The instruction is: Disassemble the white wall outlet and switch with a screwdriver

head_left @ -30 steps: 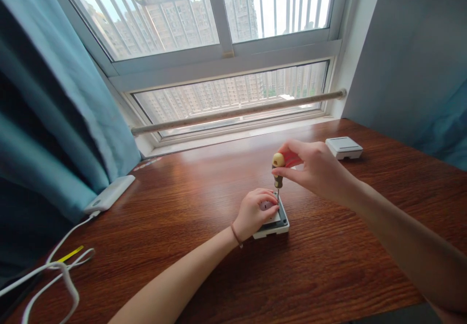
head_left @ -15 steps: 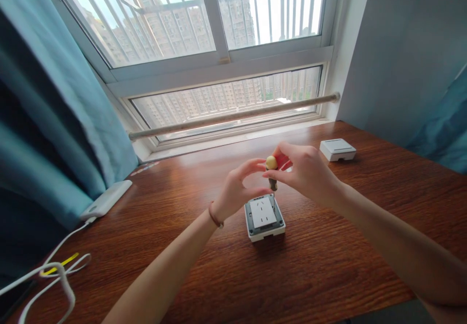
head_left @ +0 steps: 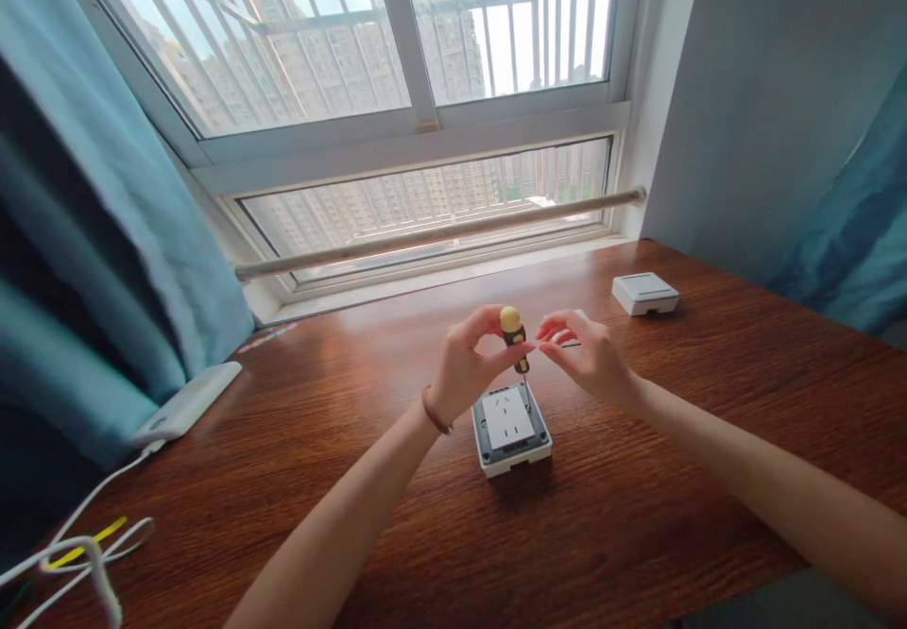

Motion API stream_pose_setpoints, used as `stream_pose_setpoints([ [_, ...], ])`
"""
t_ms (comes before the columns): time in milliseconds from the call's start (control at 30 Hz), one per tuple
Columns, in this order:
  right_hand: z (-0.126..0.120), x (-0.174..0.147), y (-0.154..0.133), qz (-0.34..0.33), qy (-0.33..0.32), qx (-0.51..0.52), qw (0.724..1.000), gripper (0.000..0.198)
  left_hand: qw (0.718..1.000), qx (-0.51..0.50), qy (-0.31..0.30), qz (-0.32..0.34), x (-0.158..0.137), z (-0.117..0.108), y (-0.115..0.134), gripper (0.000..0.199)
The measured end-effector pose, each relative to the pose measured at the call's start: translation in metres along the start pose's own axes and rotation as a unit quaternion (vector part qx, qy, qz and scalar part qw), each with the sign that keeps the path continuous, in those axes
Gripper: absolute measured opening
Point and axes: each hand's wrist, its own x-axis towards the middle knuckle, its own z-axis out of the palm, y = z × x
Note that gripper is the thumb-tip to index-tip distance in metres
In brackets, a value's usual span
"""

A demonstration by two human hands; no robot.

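A screwdriver (head_left: 511,329) with a yellow-and-black handle stands nearly upright, its shaft reaching down to the right side of a wall socket (head_left: 508,418). My left hand (head_left: 473,355) is closed around the handle, thumb in front. Just right of the handle, my right hand (head_left: 585,355) is off the screwdriver, with thumb and fingers slightly apart and nothing visible between them. The socket has a white face, a grey frame with screw holes and a white box base on the table. A pale, dark-edged piece (head_left: 579,315) lies partly hidden behind my right hand.
Another white square box (head_left: 645,293) sits at the back right of the wooden table (head_left: 397,516). On the left are a white power strip (head_left: 191,404), its looped white cable (head_left: 106,478) and a yellow strip (head_left: 89,544). A blue curtain (head_left: 177,308) hangs beside them, and a window is ahead.
My right hand has let go of the screwdriver and moved slightly right. My left hand has closed on the handle. The view has shifted a little.
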Motion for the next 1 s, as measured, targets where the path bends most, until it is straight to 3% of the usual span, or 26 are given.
stream_pose_setpoints([
  [133, 0.013, -0.032, 0.037, 0.038, -0.134, 0.077, 0.987, 0.03, 1.0, -0.003, -0.017, -0.02, -0.003, 0.001, 0.004, 0.031],
  [367, 0.025, -0.041, 0.04, 0.112, -0.233, 0.209, 0.943, 0.027, 0.99, -0.095, -0.075, -0.068, -0.002, 0.0, 0.015, 0.033],
  [467, 0.029, -0.043, 0.045, 0.133, -0.247, 0.252, 0.926, 0.039, 0.98, -0.148, -0.103, -0.081, -0.003, 0.003, 0.015, 0.032],
  [600, 0.032, -0.045, 0.052, 0.158, -0.247, 0.269, 0.917, 0.056, 0.975, -0.183, -0.092, -0.086, -0.007, 0.011, 0.012, 0.025],
  [833, 0.031, -0.044, 0.049, 0.185, -0.267, 0.25, 0.912, 0.06, 0.986, -0.13, -0.032, -0.099, -0.002, 0.011, 0.003, 0.021],
  [1000, 0.029, -0.043, 0.046, 0.191, -0.267, 0.24, 0.914, 0.06, 0.981, -0.15, -0.055, -0.114, 0.003, 0.0, -0.004, 0.033],
])
